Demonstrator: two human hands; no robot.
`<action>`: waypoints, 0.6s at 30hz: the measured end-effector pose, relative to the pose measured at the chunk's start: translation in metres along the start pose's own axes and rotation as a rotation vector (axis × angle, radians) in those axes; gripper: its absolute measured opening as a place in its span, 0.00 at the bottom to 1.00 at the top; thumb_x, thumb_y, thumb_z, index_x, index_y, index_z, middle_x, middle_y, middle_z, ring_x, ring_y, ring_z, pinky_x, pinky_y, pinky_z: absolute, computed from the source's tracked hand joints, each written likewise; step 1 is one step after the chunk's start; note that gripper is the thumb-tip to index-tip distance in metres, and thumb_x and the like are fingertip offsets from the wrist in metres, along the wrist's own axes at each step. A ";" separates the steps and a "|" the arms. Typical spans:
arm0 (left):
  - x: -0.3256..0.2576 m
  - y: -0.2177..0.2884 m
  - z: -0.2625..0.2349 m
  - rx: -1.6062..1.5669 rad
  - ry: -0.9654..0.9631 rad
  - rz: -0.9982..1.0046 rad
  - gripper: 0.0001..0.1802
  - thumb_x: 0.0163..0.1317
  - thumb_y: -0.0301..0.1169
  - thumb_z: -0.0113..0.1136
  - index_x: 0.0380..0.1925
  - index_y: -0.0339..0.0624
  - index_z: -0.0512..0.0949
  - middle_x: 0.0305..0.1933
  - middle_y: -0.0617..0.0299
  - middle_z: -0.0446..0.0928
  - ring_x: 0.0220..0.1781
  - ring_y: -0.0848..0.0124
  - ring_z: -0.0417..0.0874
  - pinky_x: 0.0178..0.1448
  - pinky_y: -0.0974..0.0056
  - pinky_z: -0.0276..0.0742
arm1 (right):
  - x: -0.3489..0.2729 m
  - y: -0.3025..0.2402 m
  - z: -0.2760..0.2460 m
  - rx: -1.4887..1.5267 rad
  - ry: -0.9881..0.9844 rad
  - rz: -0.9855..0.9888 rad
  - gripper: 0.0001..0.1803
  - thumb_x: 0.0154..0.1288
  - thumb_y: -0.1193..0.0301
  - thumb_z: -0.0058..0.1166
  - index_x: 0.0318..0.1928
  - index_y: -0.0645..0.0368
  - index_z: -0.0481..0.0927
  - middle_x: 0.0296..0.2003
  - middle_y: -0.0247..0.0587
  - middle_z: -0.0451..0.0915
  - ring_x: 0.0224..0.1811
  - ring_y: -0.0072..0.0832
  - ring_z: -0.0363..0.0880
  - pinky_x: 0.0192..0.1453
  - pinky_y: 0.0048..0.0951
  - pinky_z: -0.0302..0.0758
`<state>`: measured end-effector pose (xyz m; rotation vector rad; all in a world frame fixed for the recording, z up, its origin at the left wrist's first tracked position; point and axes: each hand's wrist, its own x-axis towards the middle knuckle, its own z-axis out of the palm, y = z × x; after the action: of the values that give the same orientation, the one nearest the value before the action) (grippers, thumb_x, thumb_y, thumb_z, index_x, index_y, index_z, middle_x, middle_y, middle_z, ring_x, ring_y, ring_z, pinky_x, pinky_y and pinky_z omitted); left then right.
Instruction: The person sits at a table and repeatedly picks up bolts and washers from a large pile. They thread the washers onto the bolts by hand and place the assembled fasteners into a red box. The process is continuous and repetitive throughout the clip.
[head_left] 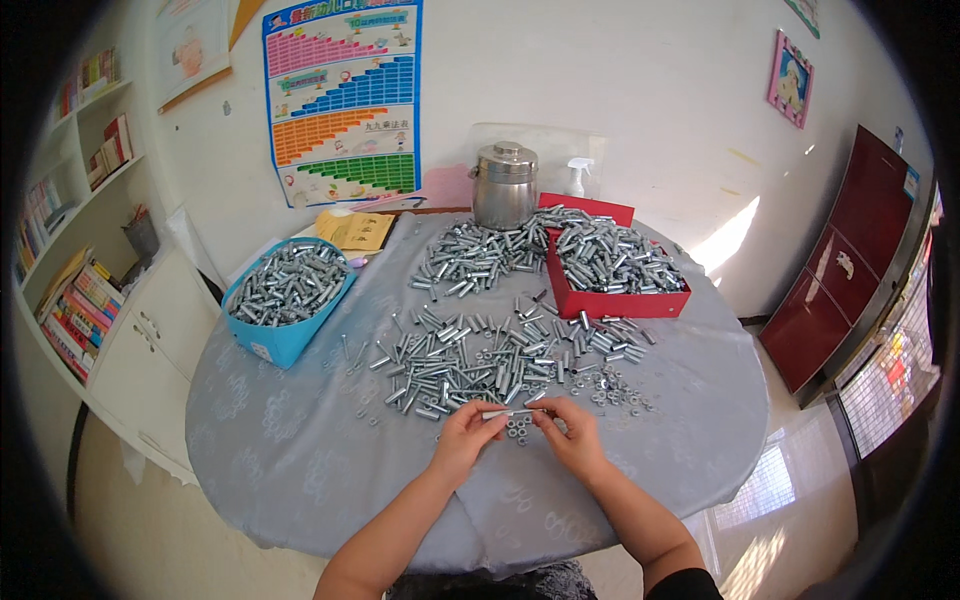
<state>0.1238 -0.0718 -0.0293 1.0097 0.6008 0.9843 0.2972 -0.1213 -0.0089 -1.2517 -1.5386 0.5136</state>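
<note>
Near the front of the table, my left hand (466,433) pinches one end of a silver expansion bolt (510,412), held roughly level. At its other end the fingertips of my right hand (571,436) are closed on it; whether they also hold a small nut or washer is hidden. Just below the bolt, between my hands, lie several loose nuts (517,430). Beyond my fingers spreads a pile of metal sleeves and bolts (480,362). More nuts and washers (615,390) are scattered to the right of it.
A blue bin (290,345) full of metal parts stands at left. At the back right is a heaped red box (625,304), beside another pile (465,262) and a steel canister (505,190). A yellow booklet (355,231) and a spray bottle (577,178) sit along the far side.
</note>
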 end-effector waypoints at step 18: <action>-0.012 0.000 0.015 0.456 0.111 0.289 0.07 0.52 0.21 0.61 0.32 0.34 0.77 0.31 0.64 0.75 0.31 0.79 0.74 0.35 0.75 0.70 | 0.007 0.009 -0.031 -0.351 0.143 0.005 0.11 0.56 0.72 0.54 0.41 0.57 0.78 0.34 0.42 0.78 0.38 0.37 0.75 0.42 0.33 0.71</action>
<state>0.1307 -0.0886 -0.0225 1.4827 0.8087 1.1918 0.3293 -0.1202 -0.0024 -1.5237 -1.5464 0.1541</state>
